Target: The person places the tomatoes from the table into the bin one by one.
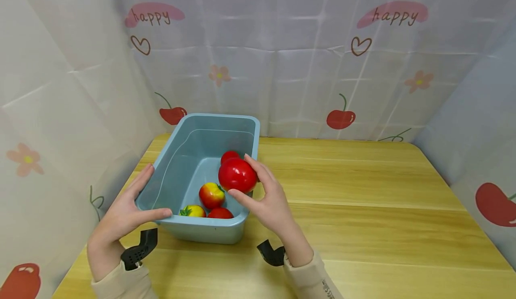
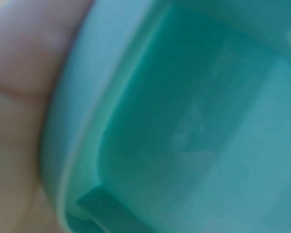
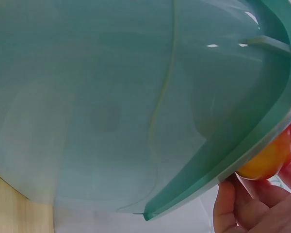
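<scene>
The right hand [image 1: 271, 196] holds a big red apple [image 1: 237, 175] between the thumb underneath and the fingers curled over its top, so the grip is closed around the fruit. The apple is just above the right rim of the blue tub [image 1: 189, 137], near the tub's near right corner, and it does not lie inside. In the right wrist view the outer wall of the tub [image 3: 111, 107] fills nearly the whole picture, and under its rim the fingertips [image 3: 225, 204] show beside a yellow-red piece of fruit [image 3: 269, 158] — I cannot tell which fruit this is.

The left hand [image 1: 126, 211] grips the near left corner of the tub: the thumb lies along the near rim and the fingers rest against the outside of the left wall. The left wrist view is blurred and shows only the rim of the tub [image 2: 72, 141] with skin of the hand [image 2: 19, 97] beside it.

Inside the tub, near its near wall, lie a red-yellow apple [image 1: 211, 195], a yellow fruit with a green top [image 1: 193, 210] and a red fruit [image 1: 220, 213]; another red fruit [image 1: 230, 156] shows just behind the held apple. The tub stands on the left part of a light wooden table [image 1: 363, 209] — a curtain printed with cherries and flowers [image 1: 314, 57] closes it in at the far side and at both sides.
</scene>
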Available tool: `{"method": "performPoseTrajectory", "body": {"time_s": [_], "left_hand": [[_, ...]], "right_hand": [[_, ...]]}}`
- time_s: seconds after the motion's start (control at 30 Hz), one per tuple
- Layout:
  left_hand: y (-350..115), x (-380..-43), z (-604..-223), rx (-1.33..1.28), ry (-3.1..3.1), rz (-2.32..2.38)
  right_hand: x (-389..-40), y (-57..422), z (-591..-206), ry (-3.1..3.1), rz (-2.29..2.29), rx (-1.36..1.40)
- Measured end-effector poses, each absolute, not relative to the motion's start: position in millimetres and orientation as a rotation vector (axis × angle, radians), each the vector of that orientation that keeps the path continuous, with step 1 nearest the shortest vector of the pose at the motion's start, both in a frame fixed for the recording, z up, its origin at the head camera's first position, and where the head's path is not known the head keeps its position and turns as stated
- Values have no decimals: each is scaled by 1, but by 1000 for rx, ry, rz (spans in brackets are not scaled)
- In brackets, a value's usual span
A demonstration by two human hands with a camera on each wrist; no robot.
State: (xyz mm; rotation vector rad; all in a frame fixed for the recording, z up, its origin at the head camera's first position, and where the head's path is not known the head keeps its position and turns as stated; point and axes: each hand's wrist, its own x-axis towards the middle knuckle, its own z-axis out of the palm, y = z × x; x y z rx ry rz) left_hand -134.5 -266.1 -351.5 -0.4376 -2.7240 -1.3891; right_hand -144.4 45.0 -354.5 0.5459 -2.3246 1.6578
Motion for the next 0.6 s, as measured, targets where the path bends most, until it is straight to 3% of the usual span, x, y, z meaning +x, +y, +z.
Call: {"method": "performPoseTrajectory", "body": {"time_s": [0.6], "left_hand": [[-267,-134,-352,-440,-2719,-1409]], "right_hand": [[-145,45,-355,-2331,1563,590]]}}
